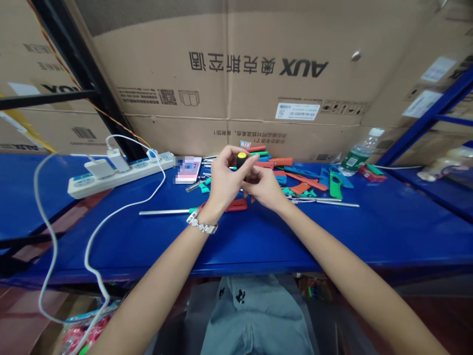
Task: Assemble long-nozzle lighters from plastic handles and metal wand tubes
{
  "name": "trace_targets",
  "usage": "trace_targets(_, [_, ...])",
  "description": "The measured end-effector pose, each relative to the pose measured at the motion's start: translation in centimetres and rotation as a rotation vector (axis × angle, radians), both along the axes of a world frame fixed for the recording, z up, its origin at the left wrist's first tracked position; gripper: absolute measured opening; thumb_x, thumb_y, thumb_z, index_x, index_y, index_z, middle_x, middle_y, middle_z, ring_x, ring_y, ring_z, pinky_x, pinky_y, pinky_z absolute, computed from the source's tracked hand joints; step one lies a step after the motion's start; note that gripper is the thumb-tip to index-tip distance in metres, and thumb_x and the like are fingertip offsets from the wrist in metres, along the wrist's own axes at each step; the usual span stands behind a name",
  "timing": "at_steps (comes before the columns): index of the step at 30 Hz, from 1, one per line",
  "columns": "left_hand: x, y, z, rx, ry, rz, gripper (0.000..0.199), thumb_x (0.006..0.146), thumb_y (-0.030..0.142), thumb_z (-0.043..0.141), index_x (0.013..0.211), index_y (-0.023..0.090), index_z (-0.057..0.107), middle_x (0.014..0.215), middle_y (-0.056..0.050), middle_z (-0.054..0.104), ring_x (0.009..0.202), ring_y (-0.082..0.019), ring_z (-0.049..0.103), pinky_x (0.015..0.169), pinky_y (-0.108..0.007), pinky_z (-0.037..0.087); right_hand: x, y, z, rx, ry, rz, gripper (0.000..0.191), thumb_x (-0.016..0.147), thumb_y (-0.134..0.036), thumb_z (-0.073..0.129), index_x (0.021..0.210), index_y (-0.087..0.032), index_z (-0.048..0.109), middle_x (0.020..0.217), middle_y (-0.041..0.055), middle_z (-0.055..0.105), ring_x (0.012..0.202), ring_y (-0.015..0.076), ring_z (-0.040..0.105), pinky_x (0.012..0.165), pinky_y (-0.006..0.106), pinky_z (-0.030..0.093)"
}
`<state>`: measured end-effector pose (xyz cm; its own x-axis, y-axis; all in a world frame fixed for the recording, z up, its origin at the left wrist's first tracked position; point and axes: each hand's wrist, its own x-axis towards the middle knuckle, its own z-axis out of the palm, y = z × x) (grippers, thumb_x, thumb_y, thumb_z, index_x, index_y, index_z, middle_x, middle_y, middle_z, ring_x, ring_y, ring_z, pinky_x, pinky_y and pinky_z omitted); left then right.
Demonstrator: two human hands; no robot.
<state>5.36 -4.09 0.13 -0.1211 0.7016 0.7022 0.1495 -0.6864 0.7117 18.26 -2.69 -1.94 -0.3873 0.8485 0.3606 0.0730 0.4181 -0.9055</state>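
My left hand (229, 175), with a bracelet on its wrist, is closed round a screwdriver (241, 159) that has a black handle and a yellow end. The shaft and tip are hidden by my fingers. Touching it from the other side, my right hand (268, 187) has its fingers pinched together below the handle; what they grip is hidden. Under the hands lies a long-nosed gas lighter (236, 205) with a red body and a metal tube. Behind them is a pile of loose lighter parts, with orange handle pieces (283, 161) and green pieces (335, 186).
A white power strip (121, 175) with plugs and trailing cables runs along the left of the blue table (318, 236). A phone (188, 170) lies near it. At the back right stand a water bottle (356, 155) and a red box (371, 173). Cardboard (258, 29) walls the back.
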Motion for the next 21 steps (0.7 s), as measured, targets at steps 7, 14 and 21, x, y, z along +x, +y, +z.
trace_targets(7, [-0.7,-0.2,0.3,-0.093,0.175,-0.319,0.041,0.106,0.053,0.053,0.131,0.024,0.069,0.127,-0.011,0.077,0.114,-0.026,0.074,0.084,-0.037,0.063,2.0,-0.2,1.3,-0.039,-0.063,0.178,0.045,0.079,-0.062,0.080,0.095,-0.023,0.065,0.074,0.0022,0.064,0.062,0.0198,0.063,0.044,0.032,0.052])
trace_targets(14, [0.7,-0.5,-0.5,0.060,0.071,0.033,0.035,0.089,0.044,0.082,0.113,0.023,0.068,0.113,-0.008,0.077,0.104,-0.022,0.073,0.093,-0.038,0.059,1.7,0.2,0.8,0.056,-0.033,0.015,0.044,0.076,-0.060,0.083,0.076,-0.024,0.057,0.068,0.0008,0.060,0.059,0.0174,0.055,0.046,0.032,0.049])
trace_targets(21, [0.0,-0.3,0.0,0.020,0.115,-0.042,0.023,0.100,0.043,0.067,0.106,0.021,0.071,0.107,-0.008,0.080,0.101,-0.021,0.076,0.095,-0.038,0.059,1.1,-0.4,0.4,0.199,-0.069,-0.126,0.037,0.082,-0.054,0.079,0.097,-0.024,0.061,0.077,0.0006,0.060,0.067,0.0188,0.056,0.064,0.035,0.052])
